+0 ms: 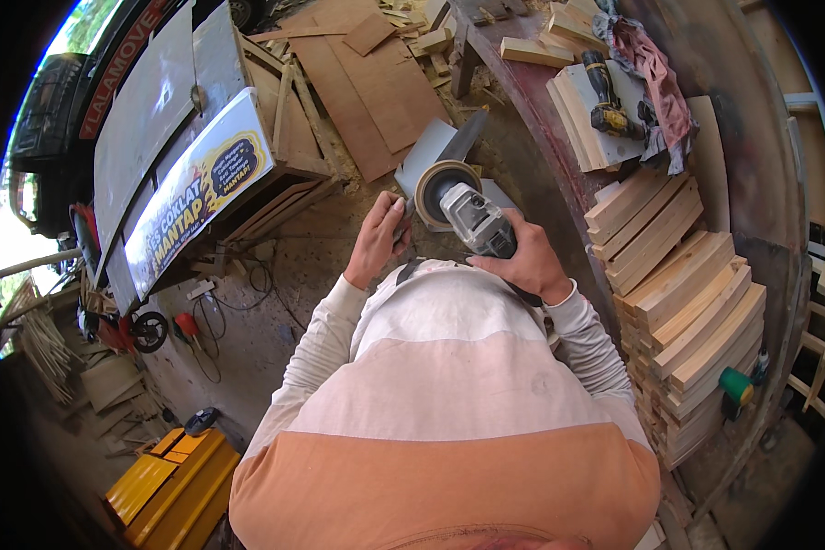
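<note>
My right hand [530,260] is wrapped round the rear of a grey-and-black angle grinder [477,218], held in front of my waist. A round tan-rimmed disc [423,203] sits on the grinder's head, tilted toward the left. Just left of the disc's edge is my left hand [374,240], its fingers curled and pinched together. Something small and greyish shows at those fingertips, but I cannot make out what it is or whether it touches the disc. Beyond the grinder, a pale flat panel [424,154] and a dark narrow blade-like piece [467,137] are partly hidden by the disc.
To the right, stacked wooden boards [692,302] stand beside a bench [513,87] bearing a cordless drill [605,101] and a pink cloth [646,69]. At left are a printed banner [202,197], loose cords [215,321] and a yellow toolbox [179,486]. Plywood sheets [357,92] lie ahead.
</note>
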{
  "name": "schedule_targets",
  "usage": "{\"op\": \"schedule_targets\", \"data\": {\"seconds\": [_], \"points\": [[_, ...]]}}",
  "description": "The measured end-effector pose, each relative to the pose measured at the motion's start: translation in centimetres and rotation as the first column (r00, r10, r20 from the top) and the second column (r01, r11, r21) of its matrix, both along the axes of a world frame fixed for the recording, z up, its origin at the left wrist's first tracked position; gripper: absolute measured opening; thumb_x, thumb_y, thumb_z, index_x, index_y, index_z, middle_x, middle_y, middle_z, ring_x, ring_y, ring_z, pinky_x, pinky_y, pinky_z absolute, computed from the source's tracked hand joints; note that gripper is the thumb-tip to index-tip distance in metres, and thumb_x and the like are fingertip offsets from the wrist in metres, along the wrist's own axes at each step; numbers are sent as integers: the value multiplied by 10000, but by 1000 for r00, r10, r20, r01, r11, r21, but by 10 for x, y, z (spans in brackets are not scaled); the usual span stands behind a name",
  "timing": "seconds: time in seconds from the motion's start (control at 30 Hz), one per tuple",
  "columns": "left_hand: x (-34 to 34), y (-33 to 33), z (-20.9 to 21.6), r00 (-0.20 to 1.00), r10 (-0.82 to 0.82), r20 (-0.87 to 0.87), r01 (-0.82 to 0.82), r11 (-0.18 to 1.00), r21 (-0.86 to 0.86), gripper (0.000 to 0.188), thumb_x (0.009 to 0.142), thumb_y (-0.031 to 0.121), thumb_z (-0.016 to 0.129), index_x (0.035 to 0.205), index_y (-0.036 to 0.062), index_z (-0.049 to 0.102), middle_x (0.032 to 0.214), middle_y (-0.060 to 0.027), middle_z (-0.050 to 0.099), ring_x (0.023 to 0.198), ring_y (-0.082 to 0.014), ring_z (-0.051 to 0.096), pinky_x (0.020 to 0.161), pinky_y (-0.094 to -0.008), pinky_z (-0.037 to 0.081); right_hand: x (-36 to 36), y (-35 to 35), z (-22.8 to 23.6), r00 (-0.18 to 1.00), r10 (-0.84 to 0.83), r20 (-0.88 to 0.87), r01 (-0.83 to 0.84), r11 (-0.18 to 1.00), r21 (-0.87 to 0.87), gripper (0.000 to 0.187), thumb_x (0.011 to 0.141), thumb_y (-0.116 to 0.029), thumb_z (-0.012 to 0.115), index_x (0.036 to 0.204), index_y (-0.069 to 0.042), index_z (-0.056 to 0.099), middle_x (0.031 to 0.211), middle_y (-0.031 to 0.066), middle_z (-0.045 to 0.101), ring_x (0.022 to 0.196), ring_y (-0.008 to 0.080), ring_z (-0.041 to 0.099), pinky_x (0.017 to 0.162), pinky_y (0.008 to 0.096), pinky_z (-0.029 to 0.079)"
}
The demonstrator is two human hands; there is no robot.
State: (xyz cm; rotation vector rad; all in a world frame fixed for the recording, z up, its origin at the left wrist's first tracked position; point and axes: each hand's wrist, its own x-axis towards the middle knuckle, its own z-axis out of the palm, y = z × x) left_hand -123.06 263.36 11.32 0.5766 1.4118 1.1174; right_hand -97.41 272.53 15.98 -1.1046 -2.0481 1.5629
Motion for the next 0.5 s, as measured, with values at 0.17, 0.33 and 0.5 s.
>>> {"op": "schedule_targets", "data": {"seconds": [0.17, 0.33, 0.5], "points": [[-5, 3, -3, 1000, -14, 19, 14, 1000, 22, 219, 1092, 292, 433, 986, 110, 492, 681, 1, 517, 498, -57, 427, 431, -206, 295, 2, -11, -5, 998, 67, 2, -67, 995, 73, 650, 708, -312, 878, 1184, 37, 607, 974, 254, 708, 922, 399, 713, 834, 399, 546], [-8, -6, -9, 999, 10, 40, -9, 999, -39, 221, 1097, 290, 439, 985, 102, 466, 756, 13, 501, 585, -57, 479, 460, -211, 337, 4, 8, 7, 999, -26, -38, 30, 994, 108, 643, 721, -330, 877, 1179, 33, 610, 974, 226, 719, 919, 335, 727, 837, 388, 547], [-6, -15, -1, 999, -16, -29, 15, 1000, -8, 226, 1094, 295, 437, 970, 112, 482, 678, 13, 508, 515, -50, 424, 445, -199, 293, 12, 48, 9, 994, -106, -4, 105, 979, 174, 625, 757, -362, 870, 1180, 18, 612, 966, 174, 735, 890, 266, 726, 822, 366, 547]]}}
